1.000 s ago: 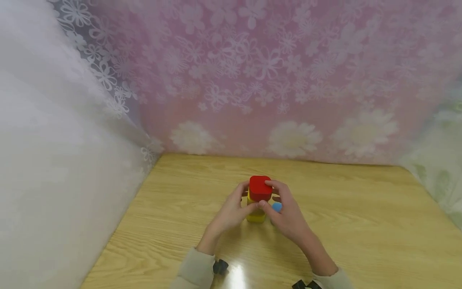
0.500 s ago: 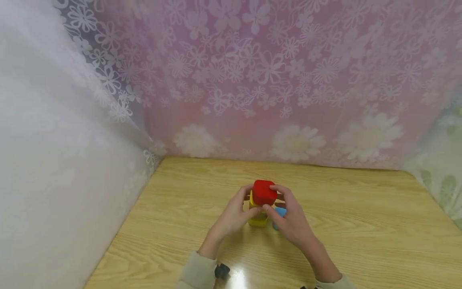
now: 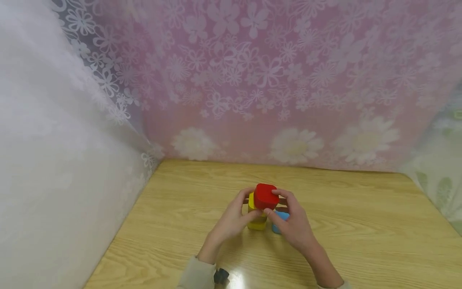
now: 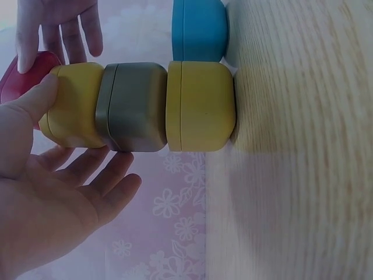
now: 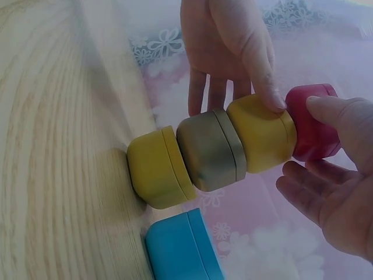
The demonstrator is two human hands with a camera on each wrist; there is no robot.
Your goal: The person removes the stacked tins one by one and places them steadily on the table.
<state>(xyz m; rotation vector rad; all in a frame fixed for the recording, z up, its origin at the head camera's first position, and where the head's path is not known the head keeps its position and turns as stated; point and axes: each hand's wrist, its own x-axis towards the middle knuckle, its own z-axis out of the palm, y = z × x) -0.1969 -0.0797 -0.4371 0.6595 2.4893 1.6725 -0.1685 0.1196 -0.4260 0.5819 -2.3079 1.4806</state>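
Several small rounded boxes with lid seams stand stacked on the wooden table (image 3: 173, 224). At the bottom is a yellow box (image 4: 204, 108), then an olive-gold box (image 4: 134, 108), then a second yellow box (image 4: 78, 108). A red box (image 3: 266, 196) tops the stack, shifted toward the right and slightly tilted. My left hand (image 3: 231, 216) holds the upper yellow box between thumb and fingers. With thumb and fingers, my right hand (image 3: 296, 224) grips the red box from the right. Whether red and yellow still touch is hard to tell.
Just right of the stack, a blue box (image 5: 182, 248) stands on the table, partly behind the right hand in the head view. A pink flowered curtain (image 3: 231, 100) hangs along the back edge. White cloth (image 3: 65, 160) borders the left side.
The red box has moved slightly right with my right hand, off centre from the yellow box below. More of the blue box shows. My left hand keeps its hold.
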